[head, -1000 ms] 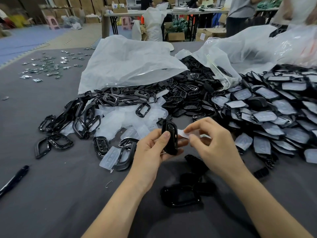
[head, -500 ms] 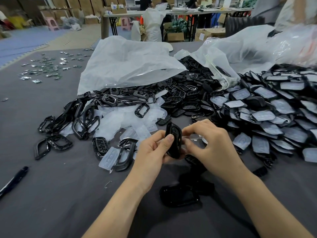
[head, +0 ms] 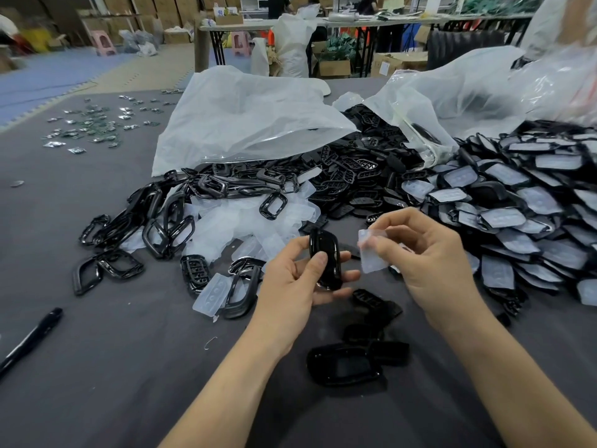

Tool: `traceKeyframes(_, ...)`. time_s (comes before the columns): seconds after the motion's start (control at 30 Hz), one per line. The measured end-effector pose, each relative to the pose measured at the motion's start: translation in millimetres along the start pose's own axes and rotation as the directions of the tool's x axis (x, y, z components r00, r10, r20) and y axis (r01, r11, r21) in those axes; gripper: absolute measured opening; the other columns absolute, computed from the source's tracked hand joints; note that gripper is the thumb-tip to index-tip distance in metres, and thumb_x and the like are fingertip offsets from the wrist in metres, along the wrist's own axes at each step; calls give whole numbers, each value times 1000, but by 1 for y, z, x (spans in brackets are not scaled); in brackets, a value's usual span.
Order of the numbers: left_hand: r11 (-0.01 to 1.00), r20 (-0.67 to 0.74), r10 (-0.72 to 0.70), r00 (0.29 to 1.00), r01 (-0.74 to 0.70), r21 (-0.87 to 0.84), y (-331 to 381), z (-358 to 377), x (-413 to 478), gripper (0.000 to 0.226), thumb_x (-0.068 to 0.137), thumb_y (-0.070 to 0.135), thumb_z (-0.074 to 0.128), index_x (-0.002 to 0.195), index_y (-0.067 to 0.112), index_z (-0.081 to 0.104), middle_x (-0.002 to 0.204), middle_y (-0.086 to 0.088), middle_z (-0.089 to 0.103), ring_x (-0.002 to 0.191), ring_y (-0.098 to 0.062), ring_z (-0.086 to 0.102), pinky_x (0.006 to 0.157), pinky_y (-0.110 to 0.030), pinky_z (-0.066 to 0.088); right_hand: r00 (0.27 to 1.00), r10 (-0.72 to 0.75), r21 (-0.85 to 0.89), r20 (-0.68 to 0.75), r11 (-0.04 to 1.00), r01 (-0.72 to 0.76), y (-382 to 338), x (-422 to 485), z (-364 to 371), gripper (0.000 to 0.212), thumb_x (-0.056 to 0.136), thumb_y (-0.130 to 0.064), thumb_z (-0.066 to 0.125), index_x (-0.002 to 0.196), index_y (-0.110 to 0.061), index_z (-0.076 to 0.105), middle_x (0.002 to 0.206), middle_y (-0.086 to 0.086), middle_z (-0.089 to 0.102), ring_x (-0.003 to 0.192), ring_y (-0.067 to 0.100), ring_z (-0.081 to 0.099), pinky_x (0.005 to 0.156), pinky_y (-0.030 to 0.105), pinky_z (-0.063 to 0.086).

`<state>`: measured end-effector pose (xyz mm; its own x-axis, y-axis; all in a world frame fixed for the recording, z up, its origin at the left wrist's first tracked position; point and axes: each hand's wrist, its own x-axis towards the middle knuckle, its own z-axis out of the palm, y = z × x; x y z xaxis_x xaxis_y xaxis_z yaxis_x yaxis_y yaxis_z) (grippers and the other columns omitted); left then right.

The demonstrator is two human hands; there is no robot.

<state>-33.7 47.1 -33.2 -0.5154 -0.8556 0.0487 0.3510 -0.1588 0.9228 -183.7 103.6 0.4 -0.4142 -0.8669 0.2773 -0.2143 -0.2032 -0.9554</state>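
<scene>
My left hand [head: 292, 286] grips a glossy black plastic shell [head: 326, 258] upright between thumb and fingers, above the grey table [head: 113, 367]. Just to its right, my right hand [head: 429, 260] pinches a small translucent rubber pad [head: 371, 252] between thumb and fingertips, a short gap from the shell. Below the hands lie a few black shells [head: 345, 367] on the table.
Black frames [head: 168, 227] and translucent pads [head: 239, 221] are heaped at centre left. A pile of black parts fitted with pads [head: 517, 205] fills the right. White plastic bags [head: 245, 121] lie behind. A black pen [head: 30, 339] rests at the left edge. Small metal pieces [head: 93, 127] are scattered far left.
My right hand has drawn back to the right from the shell and now holds the translucent pad up in plain sight. The left hand keeps the shell almost still.
</scene>
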Motion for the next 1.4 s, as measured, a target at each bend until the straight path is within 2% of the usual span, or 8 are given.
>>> traceKeyframes(0.1, 999, 13, 5, 1000, -6, 54, -1, -1, 0, 21, 98, -3, 45, 107, 11, 58, 84, -7, 75, 79, -20, 73, 69, -34, 60, 998, 23, 83, 51, 996, -28, -3, -5, 8, 20, 81, -3, 72, 71, -19, 66, 76, 9, 68, 72, 23, 64, 72, 42, 53)
traceKeyframes(0.27, 996, 48, -7, 999, 2, 91, -2, 2, -1, 19, 95, 0, 55, 109, 12, 60, 91, -18, 73, 85, -26, 72, 71, -32, 60, 996, 59, 165, 61, 984, -68, -3, -10, 21, 17, 80, 1, 68, 70, -13, 66, 89, -4, 68, 74, -1, 63, 61, 13, 50)
traceKeyframes(0.43, 992, 128, -14, 992, -2, 124, -4, 2, -1, 26, 92, -1, 58, 113, 14, 58, 96, -18, 72, 89, -26, 72, 77, -35, 60, 976, 210, 359, 63, 907, -219, 3, -12, 27, 19, 77, -3, 68, 64, -16, 68, 94, -1, 67, 73, 11, 67, 51, 24, 53)
traceKeyframes(0.63, 991, 185, -5, 983, -20, 131, -4, 8, -5, 30, 92, -4, 56, 113, 18, 56, 85, -1, 74, 83, -11, 71, 76, -29, 59, 981, 194, 301, 3, 935, -186, 8, -10, 27, 25, 79, -4, 70, 61, -22, 67, 92, -2, 69, 80, 11, 67, 58, 22, 52)
traceKeyframes(0.83, 992, 174, 7, 985, -29, 123, -3, 9, -6, 32, 92, -8, 55, 113, 16, 56, 92, -4, 75, 85, -14, 71, 77, -31, 59, 989, 140, 163, -53, 978, -130, 11, -10, 28, 34, 79, 3, 71, 60, -26, 66, 84, -8, 70, 77, 13, 68, 73, 39, 56)
traceKeyframes(1.07, 995, 224, -56, 973, 34, 98, 0, 8, -8, 29, 93, -5, 55, 113, 15, 59, 93, -4, 74, 90, -18, 72, 73, -26, 57, 940, 320, 318, 119, 884, -342, 5, -6, 16, 23, 79, 4, 67, 82, -17, 58, 79, 1, 62, 71, 15, 62, 49, 24, 51)
traceKeyframes(1.2, 991, 252, -111, 961, 88, 101, 3, 8, -9, 28, 92, -2, 57, 117, 11, 59, 100, -11, 73, 94, -25, 71, 74, -30, 58, 902, 372, 237, 219, 876, -419, 1, -4, 7, 15, 81, 0, 66, 80, -14, 62, 88, 13, 62, 66, 18, 62, 46, 24, 48)
traceKeyframes(1.4, 981, 311, -158, 937, 113, 157, 9, 8, -11, 26, 92, -1, 56, 114, 11, 61, 100, -5, 73, 87, -20, 72, 75, -30, 59, 901, 345, 178, 263, 901, -397, 1, -2, 1, 11, 59, -21, 75, 69, -22, 71, 73, 1, 67, 60, 11, 61, 49, 22, 48)
